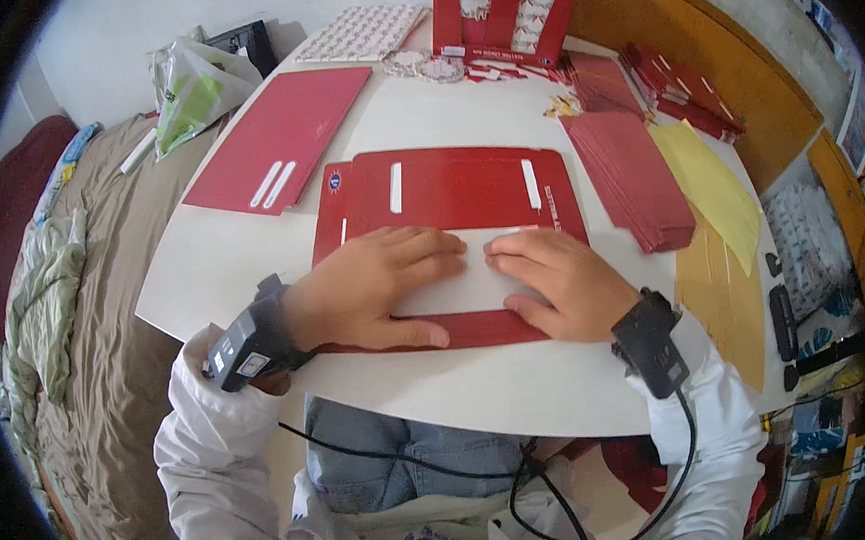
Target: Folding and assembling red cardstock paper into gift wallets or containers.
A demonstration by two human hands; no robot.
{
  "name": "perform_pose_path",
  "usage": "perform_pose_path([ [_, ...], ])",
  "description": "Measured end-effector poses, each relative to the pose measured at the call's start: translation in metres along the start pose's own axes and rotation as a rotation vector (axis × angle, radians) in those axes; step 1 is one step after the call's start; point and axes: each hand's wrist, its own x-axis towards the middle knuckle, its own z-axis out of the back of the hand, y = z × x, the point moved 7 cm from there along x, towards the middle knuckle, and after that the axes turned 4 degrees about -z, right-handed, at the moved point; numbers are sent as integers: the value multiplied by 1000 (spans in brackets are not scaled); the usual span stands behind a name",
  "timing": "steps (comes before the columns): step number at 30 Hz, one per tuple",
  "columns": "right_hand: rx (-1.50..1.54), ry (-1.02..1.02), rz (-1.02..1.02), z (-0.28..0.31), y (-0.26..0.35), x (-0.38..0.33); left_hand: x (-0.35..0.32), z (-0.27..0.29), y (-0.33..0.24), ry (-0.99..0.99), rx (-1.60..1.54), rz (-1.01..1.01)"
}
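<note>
Left hand (374,289) and right hand (559,281), both spread flat and gripping nothing, pressing a white flap (463,278) folded over the near edge of a red cardboard sheet (457,183) on the white table (481,387). Fingertips nearly meeting at mid-flap. Uneven pressure likely to skew the crease or let the flap spring back. Beyond: stacked red sheets (632,176) right, another red sheet (278,140) left, possibly a display box (505,9) farthest back
</note>
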Motion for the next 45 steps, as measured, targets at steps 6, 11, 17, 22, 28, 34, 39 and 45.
perform_pose_path([
  [6,65,39,-62,-1,1,0,0,-1,-4,-28,62,-27],
  [11,12,76,-44,-5,-1,1,4,-3,-3,2,64,14],
  [17,-66,46,-5,-1,2,5,4,-5,-2,-91,117,-40],
  [22,-67,-6,-68,-4,-4,5,3,-4,-1,-126,196,29],
  [28,-24,-201,-98,6,-5,2,2,4,-6,-280,341,-54],
  [34,-66,-206,-7,10,3,-1,1,3,-20,-232,385,-209],
  [39,-126,-144,44,4,13,2,2,4,-19,-220,351,-180],
  [45,-110,-114,57,3,15,4,3,3,-18,-198,321,-159],
])
